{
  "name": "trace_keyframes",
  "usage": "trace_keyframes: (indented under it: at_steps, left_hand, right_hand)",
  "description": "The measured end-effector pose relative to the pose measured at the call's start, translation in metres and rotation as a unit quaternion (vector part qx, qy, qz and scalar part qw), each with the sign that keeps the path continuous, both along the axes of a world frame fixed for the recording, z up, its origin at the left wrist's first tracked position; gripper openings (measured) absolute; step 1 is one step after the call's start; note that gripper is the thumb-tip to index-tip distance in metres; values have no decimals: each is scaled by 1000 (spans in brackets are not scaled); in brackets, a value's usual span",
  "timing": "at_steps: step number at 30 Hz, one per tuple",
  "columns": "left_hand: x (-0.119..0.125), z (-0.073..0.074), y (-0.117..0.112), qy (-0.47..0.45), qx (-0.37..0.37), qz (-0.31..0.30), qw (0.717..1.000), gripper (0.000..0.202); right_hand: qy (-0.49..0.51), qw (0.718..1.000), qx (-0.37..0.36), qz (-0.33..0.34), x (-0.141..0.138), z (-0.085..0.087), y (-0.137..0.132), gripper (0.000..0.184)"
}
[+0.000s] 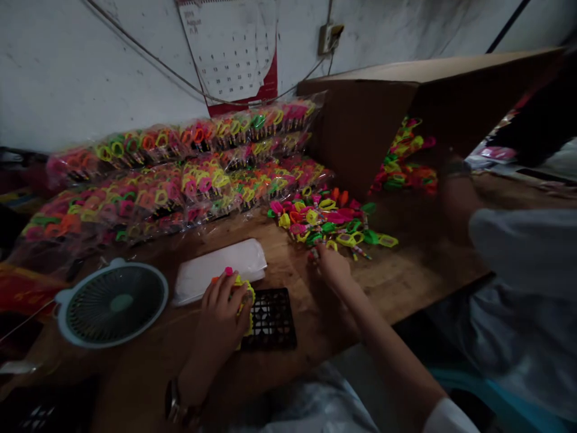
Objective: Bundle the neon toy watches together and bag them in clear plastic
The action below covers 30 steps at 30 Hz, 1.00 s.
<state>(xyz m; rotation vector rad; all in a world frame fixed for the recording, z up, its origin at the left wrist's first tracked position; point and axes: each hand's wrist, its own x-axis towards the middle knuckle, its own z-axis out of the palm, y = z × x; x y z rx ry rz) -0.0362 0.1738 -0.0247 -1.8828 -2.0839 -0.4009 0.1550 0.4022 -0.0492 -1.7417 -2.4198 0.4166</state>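
Observation:
My left hand [223,307], wearing a wristwatch, is closed around bright plastic toys [246,290], mostly yellow with a pink tip showing. It rests at the left side of a black plastic grid tray [273,319], and the palm hides most of what it holds. My right hand [332,266] is at the near edge of a loose pile of colourful plastic toys [333,219] with ring-shaped heads and striped sticks. Its fingers are pinched on a small toy [314,255], largely covered by them.
Bagged toys [180,180] are stacked along the wall. A cardboard box [360,120] lies open, toys spilling out. White plastic bags [220,270] and a small fan [112,304] are on the wooden table [383,288]. Another person's arm [464,198] reaches in from the right.

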Motion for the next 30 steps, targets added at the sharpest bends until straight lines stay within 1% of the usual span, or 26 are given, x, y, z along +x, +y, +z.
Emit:
trace_keyframes:
  at_steps: [1,3,4,6,8,9,10,12,13,14,16,18,19,21,23,24,26,27,28,29,30]
  left_hand:
    - [0,0,0,-5,1,-2,1000,27]
    - [0,0,-1,-14,4,-8,1000,25]
    - [-1,0,-2,-19,4,-10,1000,25]
    - [-2,-1,-5,-28,4,-10,1000,26]
    - [-4,-2,-6,-40,2,-8,999,27]
    - [-5,-2,-7,-47,3,-9,999,28]
    - [-6,-2,-6,-56,8,-10,998,30]
    - [-7,0,-5,-72,19,-17,997,34]
    - [-8,1,-4,-76,22,-20,997,36]
    - [-8,2,-3,-74,20,-22,997,37]
    - [-6,6,0,-56,-2,-20,998,38]
    - [-4,8,3,-33,-34,-13,999,37]
    - [-3,9,5,-26,-48,-9,998,35]
    - [-2,11,6,-26,-61,-5,998,32]
    - [-1,11,7,-37,-60,-2,998,30]
    - [-1,11,7,-41,-57,-1,998,29]
    - [0,11,6,-44,-42,-2,998,27]
    - [0,11,6,-42,-29,-4,999,26]
    - [1,11,6,-38,-18,-6,999,26]
    - [1,12,5,-32,-6,-7,999,25]
    - [2,12,5,-25,4,-7,1000,24]
  right_hand:
    - [-14,1000,-13,8,2,-1,0,36]
    - [-10,999,-32,39,4,-3,-8,29]
    - [-1,997,-44,65,5,-4,-13,26]
    - [52,985,-74,148,9,-7,-24,26]
    - [130,963,-82,220,12,-10,-29,36]
    - [157,956,-70,239,12,-12,-29,43]
    - [163,954,-46,246,10,-16,-27,51]
    - [117,958,22,261,3,-24,-19,59]
    - [79,954,54,284,-3,-29,-15,60]
    - [42,944,81,318,-10,-33,-11,59]
    - [-14,910,118,397,-25,-38,-3,54]
    - [-40,877,139,458,-34,-36,3,48]
    - [-44,867,146,474,-36,-33,6,42]
    - [-40,864,148,480,-33,-24,13,31]
    - [-1,878,126,461,-26,-17,18,23]
    - [44,888,105,445,-24,-17,18,22]
    - [194,901,40,386,-28,-22,8,21]
    - [285,895,-9,343,-34,-27,-2,21]
    - [373,877,-65,297,-44,-34,-16,21]
    - [442,851,-131,252,-55,-41,-31,19]
    - [482,823,-202,223,-68,-48,-47,17]
